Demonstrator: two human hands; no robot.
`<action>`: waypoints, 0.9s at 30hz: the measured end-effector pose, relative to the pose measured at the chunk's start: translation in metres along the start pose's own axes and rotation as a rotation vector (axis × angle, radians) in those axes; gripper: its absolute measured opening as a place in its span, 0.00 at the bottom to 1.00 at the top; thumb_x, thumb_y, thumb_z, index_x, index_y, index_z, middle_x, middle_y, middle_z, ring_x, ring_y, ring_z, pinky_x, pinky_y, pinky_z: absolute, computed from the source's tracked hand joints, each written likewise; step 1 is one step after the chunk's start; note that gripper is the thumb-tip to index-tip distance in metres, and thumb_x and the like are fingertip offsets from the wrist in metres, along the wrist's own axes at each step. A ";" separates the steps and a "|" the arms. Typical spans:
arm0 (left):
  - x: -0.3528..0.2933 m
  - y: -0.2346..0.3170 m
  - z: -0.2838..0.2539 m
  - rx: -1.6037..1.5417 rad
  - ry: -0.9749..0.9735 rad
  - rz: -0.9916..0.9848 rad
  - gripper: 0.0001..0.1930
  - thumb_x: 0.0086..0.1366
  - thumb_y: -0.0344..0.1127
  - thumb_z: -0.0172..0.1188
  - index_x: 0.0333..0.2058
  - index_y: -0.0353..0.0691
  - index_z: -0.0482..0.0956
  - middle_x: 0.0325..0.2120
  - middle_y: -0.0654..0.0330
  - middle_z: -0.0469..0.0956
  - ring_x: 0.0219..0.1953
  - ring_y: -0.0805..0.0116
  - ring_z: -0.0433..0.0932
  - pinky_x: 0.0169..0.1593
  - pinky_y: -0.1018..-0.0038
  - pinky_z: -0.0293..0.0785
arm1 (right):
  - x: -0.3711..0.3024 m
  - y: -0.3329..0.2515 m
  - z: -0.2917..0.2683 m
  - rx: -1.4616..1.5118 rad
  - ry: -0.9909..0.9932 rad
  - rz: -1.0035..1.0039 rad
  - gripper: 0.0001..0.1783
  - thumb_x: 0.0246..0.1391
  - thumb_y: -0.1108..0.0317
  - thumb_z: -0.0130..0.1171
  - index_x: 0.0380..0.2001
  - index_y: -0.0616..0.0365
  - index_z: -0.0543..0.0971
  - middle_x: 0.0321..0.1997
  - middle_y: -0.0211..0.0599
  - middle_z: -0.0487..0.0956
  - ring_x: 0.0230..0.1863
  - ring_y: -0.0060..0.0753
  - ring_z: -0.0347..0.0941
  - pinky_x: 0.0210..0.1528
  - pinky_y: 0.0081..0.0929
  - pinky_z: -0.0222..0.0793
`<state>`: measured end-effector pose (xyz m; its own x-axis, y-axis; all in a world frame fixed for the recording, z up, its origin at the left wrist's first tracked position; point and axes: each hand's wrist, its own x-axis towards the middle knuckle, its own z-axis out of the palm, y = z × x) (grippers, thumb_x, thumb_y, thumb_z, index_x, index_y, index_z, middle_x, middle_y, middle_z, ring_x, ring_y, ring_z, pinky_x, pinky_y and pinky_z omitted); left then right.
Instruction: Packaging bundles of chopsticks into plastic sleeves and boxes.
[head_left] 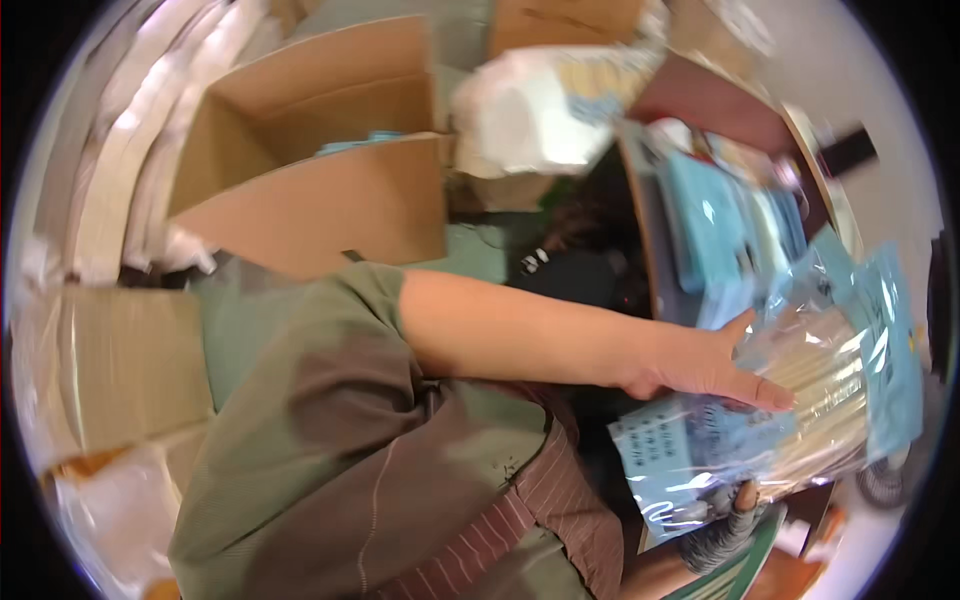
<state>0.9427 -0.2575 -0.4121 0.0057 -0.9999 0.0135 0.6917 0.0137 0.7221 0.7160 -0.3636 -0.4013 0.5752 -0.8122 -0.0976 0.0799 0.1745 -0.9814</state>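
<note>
My left arm reaches across to the right, where my left hand grips a clear plastic bag with blue printed ends. Inside the bag lies a bundle of long, thin, pale sticks. The left thumb points up at the bag's near side and a finger stretches over its face. Below, my right hand, in grey knitted covering, holds the bag's lower edge with a bare fingertip showing; its other fingers are hidden. The bag is tilted over an open box of similar blue packages.
An open brown carton with something blue inside stands at the far left. White plastic-wrapped goods sit beyond, a closed carton at the left. A green-edged item lies below the right hand; a small black object at the far right.
</note>
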 end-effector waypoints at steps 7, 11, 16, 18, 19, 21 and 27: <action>-0.197 0.096 -0.088 0.084 0.785 0.414 0.23 0.55 0.42 0.60 0.48 0.39 0.69 0.41 0.60 0.73 0.40 0.72 0.73 0.42 0.73 0.73 | 0.067 0.030 0.284 -0.174 -0.740 0.076 0.28 0.39 0.61 0.64 0.44 0.62 0.70 0.37 0.35 0.73 0.37 0.27 0.71 0.36 0.27 0.69; -0.297 0.142 -0.141 -0.292 1.041 0.430 0.19 0.53 0.41 0.62 0.43 0.39 0.73 0.35 0.59 0.77 0.33 0.70 0.77 0.37 0.68 0.77 | 0.082 0.062 0.395 0.090 -1.094 0.423 0.36 0.48 0.67 0.58 0.58 0.61 0.56 0.49 0.45 0.69 0.44 0.36 0.70 0.44 0.28 0.69; -0.404 0.118 -0.255 -0.300 1.262 0.192 0.20 0.60 0.39 0.52 0.48 0.34 0.69 0.40 0.53 0.76 0.39 0.63 0.77 0.44 0.64 0.75 | 0.120 0.080 0.380 0.018 -1.098 0.409 0.41 0.49 0.61 0.55 0.62 0.57 0.49 0.59 0.55 0.60 0.51 0.41 0.68 0.46 0.31 0.70; -0.405 0.118 -0.279 -0.401 1.202 -0.037 0.20 0.61 0.38 0.49 0.47 0.31 0.68 0.40 0.48 0.75 0.39 0.58 0.77 0.46 0.62 0.73 | 0.147 0.088 0.349 -0.082 -0.904 0.427 0.44 0.43 0.62 0.59 0.62 0.55 0.51 0.58 0.55 0.62 0.49 0.40 0.70 0.41 0.26 0.72; -0.424 0.102 -0.305 -0.433 1.268 -0.085 0.21 0.60 0.39 0.50 0.48 0.30 0.67 0.41 0.48 0.75 0.41 0.59 0.76 0.47 0.62 0.73 | 0.157 0.089 0.333 -0.143 -0.837 0.426 0.44 0.42 0.61 0.59 0.62 0.55 0.51 0.57 0.54 0.62 0.47 0.39 0.71 0.39 0.24 0.72; -0.449 0.073 -0.359 -0.466 1.317 -0.172 0.22 0.60 0.39 0.51 0.49 0.30 0.66 0.41 0.48 0.74 0.42 0.59 0.76 0.47 0.63 0.72 | 0.169 0.093 0.304 -0.218 -0.686 0.403 0.45 0.41 0.60 0.60 0.62 0.54 0.52 0.57 0.54 0.63 0.45 0.36 0.72 0.36 0.21 0.72; -0.484 0.017 -0.402 -0.048 1.567 -0.156 0.32 0.57 0.37 0.57 0.58 0.41 0.53 0.49 0.55 0.68 0.47 0.64 0.72 0.48 0.68 0.71 | 0.187 0.103 0.256 -0.136 -0.525 0.456 0.38 0.47 0.69 0.54 0.61 0.60 0.52 0.56 0.53 0.63 0.47 0.41 0.70 0.39 0.27 0.72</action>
<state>1.2427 0.2245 -0.6844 0.6267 -0.0033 -0.7793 0.7779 -0.0560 0.6259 1.0402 -0.3551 -0.4788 0.8463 -0.2928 -0.4451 -0.3452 0.3348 -0.8768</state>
